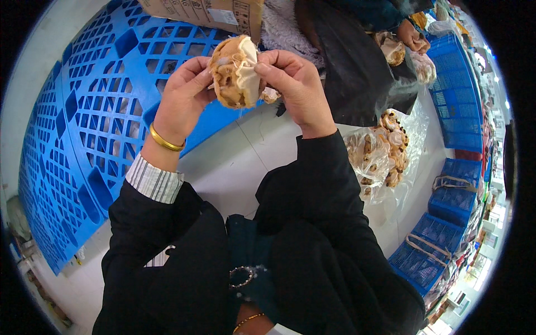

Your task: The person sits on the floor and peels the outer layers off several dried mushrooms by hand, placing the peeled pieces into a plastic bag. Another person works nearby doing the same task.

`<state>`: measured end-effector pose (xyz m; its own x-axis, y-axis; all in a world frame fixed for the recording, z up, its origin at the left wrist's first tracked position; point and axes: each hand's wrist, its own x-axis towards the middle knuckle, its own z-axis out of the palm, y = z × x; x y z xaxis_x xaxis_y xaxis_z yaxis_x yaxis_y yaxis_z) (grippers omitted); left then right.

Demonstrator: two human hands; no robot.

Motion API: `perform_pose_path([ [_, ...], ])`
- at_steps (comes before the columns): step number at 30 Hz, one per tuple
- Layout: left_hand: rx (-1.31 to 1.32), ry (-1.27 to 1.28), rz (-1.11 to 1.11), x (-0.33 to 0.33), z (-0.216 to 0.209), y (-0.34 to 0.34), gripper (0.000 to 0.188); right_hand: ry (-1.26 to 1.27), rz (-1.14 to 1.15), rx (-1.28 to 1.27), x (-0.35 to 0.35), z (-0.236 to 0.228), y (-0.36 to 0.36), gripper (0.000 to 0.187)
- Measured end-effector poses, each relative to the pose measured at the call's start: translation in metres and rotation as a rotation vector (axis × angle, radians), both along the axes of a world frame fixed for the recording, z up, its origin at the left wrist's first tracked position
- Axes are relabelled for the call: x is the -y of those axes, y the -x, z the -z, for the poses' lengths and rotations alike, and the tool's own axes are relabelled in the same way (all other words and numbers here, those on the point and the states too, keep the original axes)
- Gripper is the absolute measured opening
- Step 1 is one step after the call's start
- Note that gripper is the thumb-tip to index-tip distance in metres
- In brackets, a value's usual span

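Between my two hands is a tan and cream sewn plush piece, raised in front of me with loose threads along its edges. It looks turned inside out, with seams showing. My left hand grips its left side, the thumb against the tan cloth. On the other side, the thumb and fingers of my right hand pinch the cream edge. A small pale, pinkish bit of cloth shows just below the right fingers; whether it is joined to the piece I cannot tell.
A large blue plastic pallet fills the left, with a cardboard box beyond. On the floor at right lies a clear plastic bag of tan plush pieces. Blue crates line the right side. Another person's hand is beside a similar piece.
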<state>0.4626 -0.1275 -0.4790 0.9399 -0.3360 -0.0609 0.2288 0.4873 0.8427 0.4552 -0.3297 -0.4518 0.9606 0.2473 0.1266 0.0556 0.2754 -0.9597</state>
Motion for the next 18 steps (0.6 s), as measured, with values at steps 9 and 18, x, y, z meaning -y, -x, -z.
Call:
perform_pose_path([
  [9, 0.055, -0.309, -0.125, 0.015, -0.025, 0.018, 0.037, 0.192, -0.090, 0.019, -0.003, -0.004, 0.003, 0.022],
  [18, 0.119, -0.263, -0.145, 0.007, -0.018, 0.017, 0.025, 0.251, -0.076, 0.081, -0.003, -0.001, 0.001, 0.024],
])
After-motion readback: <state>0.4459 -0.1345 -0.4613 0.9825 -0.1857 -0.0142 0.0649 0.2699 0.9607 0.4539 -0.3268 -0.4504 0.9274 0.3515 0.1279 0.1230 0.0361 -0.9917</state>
